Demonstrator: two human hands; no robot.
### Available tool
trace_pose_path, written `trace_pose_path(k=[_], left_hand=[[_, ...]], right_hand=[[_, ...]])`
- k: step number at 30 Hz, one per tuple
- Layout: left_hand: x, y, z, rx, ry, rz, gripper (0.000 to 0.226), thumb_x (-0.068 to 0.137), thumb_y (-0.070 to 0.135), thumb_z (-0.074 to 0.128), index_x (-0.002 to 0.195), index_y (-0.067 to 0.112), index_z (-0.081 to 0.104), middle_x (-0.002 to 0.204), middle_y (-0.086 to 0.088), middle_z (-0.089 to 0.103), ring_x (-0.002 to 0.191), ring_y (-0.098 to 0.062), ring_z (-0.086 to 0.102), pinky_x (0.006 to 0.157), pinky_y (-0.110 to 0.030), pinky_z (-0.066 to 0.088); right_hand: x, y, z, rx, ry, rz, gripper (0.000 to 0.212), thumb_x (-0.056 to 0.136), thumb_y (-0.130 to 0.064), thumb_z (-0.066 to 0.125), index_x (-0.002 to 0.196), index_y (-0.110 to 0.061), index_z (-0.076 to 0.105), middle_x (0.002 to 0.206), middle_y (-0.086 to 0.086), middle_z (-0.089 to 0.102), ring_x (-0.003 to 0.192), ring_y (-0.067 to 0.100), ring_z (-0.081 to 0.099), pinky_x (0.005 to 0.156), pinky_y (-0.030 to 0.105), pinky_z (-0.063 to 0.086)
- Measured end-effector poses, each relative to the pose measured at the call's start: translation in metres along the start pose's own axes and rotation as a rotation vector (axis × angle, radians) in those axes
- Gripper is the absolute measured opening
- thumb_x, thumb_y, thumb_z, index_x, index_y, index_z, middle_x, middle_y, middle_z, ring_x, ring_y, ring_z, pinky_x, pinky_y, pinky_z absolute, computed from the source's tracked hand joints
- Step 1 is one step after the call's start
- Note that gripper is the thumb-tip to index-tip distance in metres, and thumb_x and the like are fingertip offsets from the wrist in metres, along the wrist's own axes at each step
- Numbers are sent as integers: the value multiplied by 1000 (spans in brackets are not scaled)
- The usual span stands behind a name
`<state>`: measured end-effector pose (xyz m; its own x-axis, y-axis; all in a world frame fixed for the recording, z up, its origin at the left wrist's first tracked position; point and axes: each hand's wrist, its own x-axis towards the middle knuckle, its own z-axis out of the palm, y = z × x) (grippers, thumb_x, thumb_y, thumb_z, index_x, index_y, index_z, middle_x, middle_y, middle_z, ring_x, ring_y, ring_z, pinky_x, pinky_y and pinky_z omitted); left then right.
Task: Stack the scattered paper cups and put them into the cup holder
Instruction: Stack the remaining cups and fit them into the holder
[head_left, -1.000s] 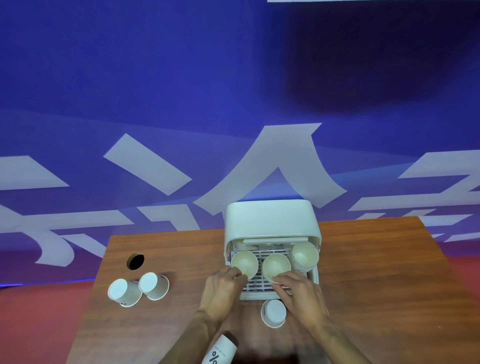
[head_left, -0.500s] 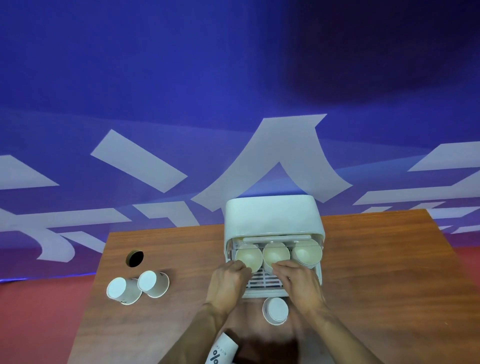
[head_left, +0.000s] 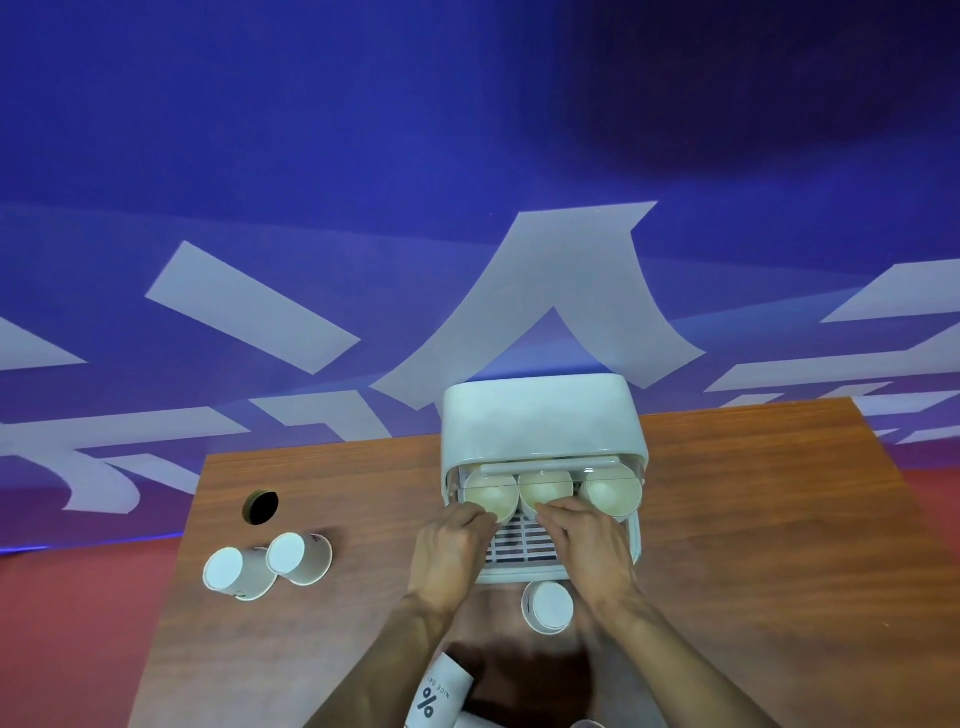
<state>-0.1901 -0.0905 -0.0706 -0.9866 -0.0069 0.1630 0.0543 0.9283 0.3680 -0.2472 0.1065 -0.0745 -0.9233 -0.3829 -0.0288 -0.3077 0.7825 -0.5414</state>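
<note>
A white cup holder (head_left: 540, 426) with a slatted tray stands at the back middle of the wooden table (head_left: 779, 519). Three cups lie side by side in its mouth, openings towards me. My left hand (head_left: 449, 551) grips the rim of the left cup (head_left: 491, 493). My right hand (head_left: 589, 545) holds the rim of the middle cup (head_left: 545, 486). The right cup (head_left: 610, 491) is untouched. An upside-down cup (head_left: 548, 607) stands just in front of the tray between my wrists. Two more upside-down cups (head_left: 270, 564) sit at the left.
A dark round hole or disc (head_left: 261, 506) marks the table's back left. A cup printed with a percent sign (head_left: 434, 696) lies at the near edge under my left forearm. Behind the table hangs a blue banner; red floor lies to both sides.
Both hands have pushed the left and middle cups further back into the holder's mouth, so they now line up with the right cup. The other cups have not moved.
</note>
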Motion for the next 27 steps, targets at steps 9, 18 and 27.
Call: trace_pose_path(k=[9,18,27], left_hand=[[-3,7,-14,-4,15,45,20,78,25,80,96,21,71,90,9,65,71,-17,62,48,-28,48],[-34,47,-57,3,-8,169,9,81,12,66,86,19,68,83,4,63,69,-21,58,54,-36,47],[-80,71,-61,122,-224,275,23,91,22,49,101,19,69,95,0,63,87,-26,59,65,-39,48]], right_hand=[[-19,-5,-19,-49,177,-139,26,82,-17,79,107,-24,73,101,-15,71,78,7,68,55,24,51],[-88,0,-41,-89,186,-183,36,79,-8,75,110,-25,70,104,-12,70,95,11,67,67,28,55],[-168,12,-16,-144,1,-89,31,85,-17,66,113,-30,67,113,-19,65,104,11,61,83,25,53]])
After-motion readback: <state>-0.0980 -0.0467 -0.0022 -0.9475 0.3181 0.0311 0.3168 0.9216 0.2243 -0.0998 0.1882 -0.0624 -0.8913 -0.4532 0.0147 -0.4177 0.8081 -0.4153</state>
